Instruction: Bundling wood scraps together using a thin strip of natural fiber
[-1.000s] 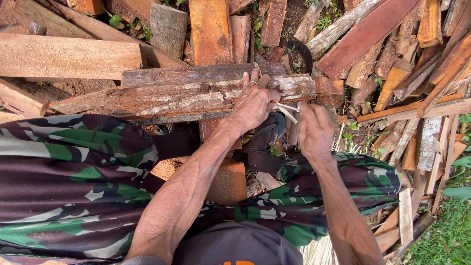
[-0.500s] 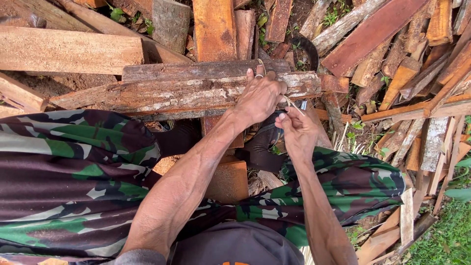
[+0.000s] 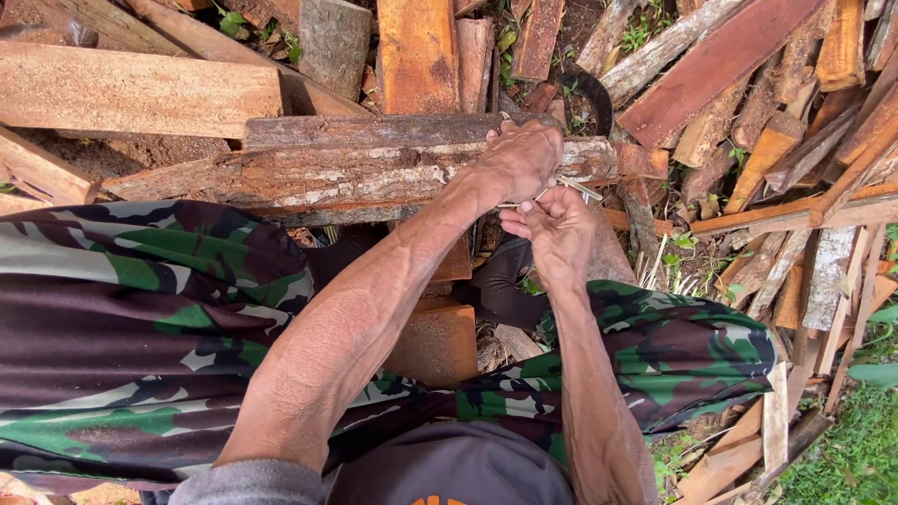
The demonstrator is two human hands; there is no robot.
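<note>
Leftmost, camouflage trousers [image 3: 131,318] cover the knees. Next, the left hand [image 3: 520,159] curls shut on a rough log [image 3: 309,178] lying across the woodpile. Just beside it, the right hand [image 3: 557,229] pinches a thin pale strip [image 3: 575,187] against the log's end.

this is an outdoor woodpile, a rough yard where timber offcuts are dumped. sawn planks [image 3: 122,89], reddish boards [image 3: 711,65] and a bark-covered slab [image 3: 309,178] lie heaped crosswise on bare soil [image 3: 103,154], with no floor or walls in view. green weeds [image 3: 645,33] poke up between the pieces, and grass [image 3: 842,449] grows along the lower right edge. daylight falls evenly over the pile, and splintered scraps [image 3: 823,281] lie scattered among the boards.
</note>
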